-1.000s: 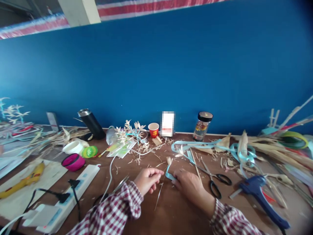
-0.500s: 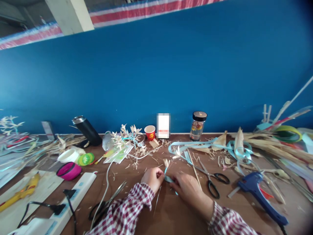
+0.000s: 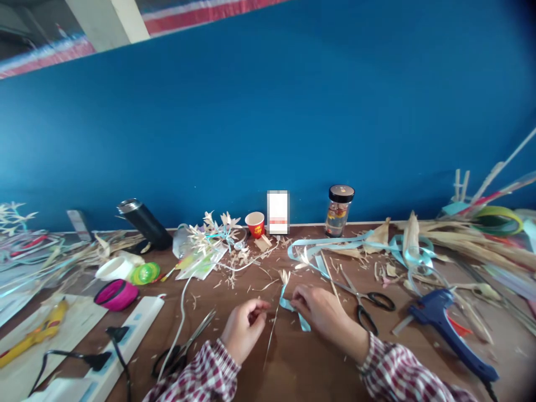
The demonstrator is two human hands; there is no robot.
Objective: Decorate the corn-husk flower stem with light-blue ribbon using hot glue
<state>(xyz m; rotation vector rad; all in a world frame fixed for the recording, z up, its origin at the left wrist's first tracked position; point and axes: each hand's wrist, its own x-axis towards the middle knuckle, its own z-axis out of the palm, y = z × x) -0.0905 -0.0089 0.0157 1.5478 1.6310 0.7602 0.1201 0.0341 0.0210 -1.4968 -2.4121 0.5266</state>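
Pale flower [image 3: 285, 277]: mid-table, just ahead of and between the hands, petals away from the wearer; whether it touches the table [image 3: 301, 371] is unclear. Blue tape [image 3: 286, 304] at its base; thin wire [image 3: 271, 335] runs back toward the wearer.

Right hand [image 3: 324, 310]: thumb and forefinger appear to pinch the tape, a loose end dangling below. Left hand [image 3: 244, 329]: fingers loosely bent, thumb and forefinger parted, nothing seen between them, just beside the wire.

Risks (judged): with the wire apparently unsupported on the left, a tug on the tape could swing or twist the flower; slack could loosen the wrap. Scissors [image 3: 359, 297] near the right wrist could snag a sleeve.
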